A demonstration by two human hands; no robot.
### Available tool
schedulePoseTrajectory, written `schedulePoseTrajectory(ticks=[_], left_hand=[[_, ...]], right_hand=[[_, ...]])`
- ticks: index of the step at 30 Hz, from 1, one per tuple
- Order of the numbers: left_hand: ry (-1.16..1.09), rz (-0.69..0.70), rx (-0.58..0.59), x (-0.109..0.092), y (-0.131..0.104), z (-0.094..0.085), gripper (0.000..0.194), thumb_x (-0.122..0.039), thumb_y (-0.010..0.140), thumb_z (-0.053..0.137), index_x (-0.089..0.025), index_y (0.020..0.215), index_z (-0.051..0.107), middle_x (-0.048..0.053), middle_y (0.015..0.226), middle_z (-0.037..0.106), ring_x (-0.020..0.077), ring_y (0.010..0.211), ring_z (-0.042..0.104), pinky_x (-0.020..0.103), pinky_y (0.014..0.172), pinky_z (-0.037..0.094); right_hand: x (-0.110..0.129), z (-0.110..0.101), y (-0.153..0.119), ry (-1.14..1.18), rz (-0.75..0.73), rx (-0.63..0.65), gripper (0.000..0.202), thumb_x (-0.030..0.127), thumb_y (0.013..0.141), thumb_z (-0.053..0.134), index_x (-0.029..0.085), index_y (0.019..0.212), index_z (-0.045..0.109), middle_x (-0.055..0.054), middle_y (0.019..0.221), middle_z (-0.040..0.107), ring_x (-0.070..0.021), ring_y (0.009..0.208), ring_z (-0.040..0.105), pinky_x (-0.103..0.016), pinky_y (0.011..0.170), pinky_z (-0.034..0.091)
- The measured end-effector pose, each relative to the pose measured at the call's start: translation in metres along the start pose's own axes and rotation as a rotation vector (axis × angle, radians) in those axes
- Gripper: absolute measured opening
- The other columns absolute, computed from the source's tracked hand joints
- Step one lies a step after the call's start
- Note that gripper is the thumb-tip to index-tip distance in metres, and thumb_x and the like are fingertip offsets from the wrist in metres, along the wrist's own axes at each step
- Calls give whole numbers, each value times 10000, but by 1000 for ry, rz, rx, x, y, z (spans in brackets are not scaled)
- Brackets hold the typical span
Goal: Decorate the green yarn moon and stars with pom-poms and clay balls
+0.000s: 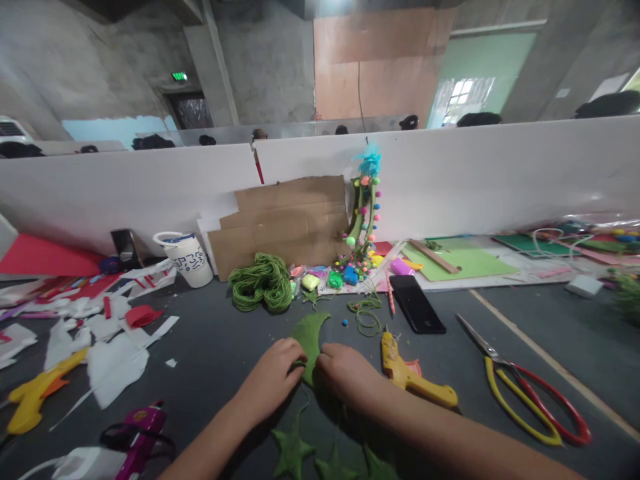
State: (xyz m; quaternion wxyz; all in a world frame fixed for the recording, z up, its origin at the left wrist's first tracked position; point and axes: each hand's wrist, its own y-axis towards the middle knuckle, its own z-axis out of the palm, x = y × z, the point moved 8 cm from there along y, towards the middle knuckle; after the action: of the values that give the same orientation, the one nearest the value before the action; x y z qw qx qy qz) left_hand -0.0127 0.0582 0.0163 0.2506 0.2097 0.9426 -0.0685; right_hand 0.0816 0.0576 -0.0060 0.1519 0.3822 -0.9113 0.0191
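A green crescent moon shape [311, 337] stands up between my hands near the middle of the table, its curved tip pointing away from me. My left hand [274, 373] has its fingers closed on the left edge of it. On the opposite edge, my right hand [350, 375] grips it with curled fingers. Green stars [293, 451] lie below my hands, and a thin green strand runs up from one of them. Just beyond the crescent are a small green star [312, 298] and a bundle of green yarn [261, 285].
A yellow glue gun [417, 383] lies right of my right hand, with large scissors [520, 390] farther right and a black phone [418, 303] behind. White scraps [117, 363], a purple glue gun [141, 437] and another yellow glue gun [43, 390] lie left. Cardboard [290, 223] leans at the back.
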Motion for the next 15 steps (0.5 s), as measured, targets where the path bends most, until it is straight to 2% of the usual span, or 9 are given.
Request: schedulePoseTrajectory(ticks=[4, 10, 15], left_hand=[[14, 14, 2, -7, 1, 12, 138, -186, 799, 469, -233, 812, 598, 20, 913, 574, 189, 911, 496, 297, 823, 372], [40, -42, -35, -5, 3, 16, 110, -137, 734, 495, -217, 780, 555, 25, 883, 537, 198, 882, 479, 308, 778, 372], [47, -70, -28, -3, 4, 17, 103, -165, 686, 557, -218, 773, 543, 18, 877, 530, 204, 871, 477, 304, 746, 371]], right_hand=[[4, 9, -2, -80, -36, 29, 127, 108, 859, 494, 129, 875, 618, -89, 855, 613, -188, 758, 550, -266, 647, 384], [13, 16, 1, -99, -43, 35, 163, 74, 832, 503, 99, 961, 601, -135, 909, 616, -226, 792, 548, -307, 646, 393], [-12, 7, -1, -13, 118, -43, 100, 97, 805, 511, 122, 823, 605, -94, 806, 604, -194, 732, 540, -286, 637, 367]])
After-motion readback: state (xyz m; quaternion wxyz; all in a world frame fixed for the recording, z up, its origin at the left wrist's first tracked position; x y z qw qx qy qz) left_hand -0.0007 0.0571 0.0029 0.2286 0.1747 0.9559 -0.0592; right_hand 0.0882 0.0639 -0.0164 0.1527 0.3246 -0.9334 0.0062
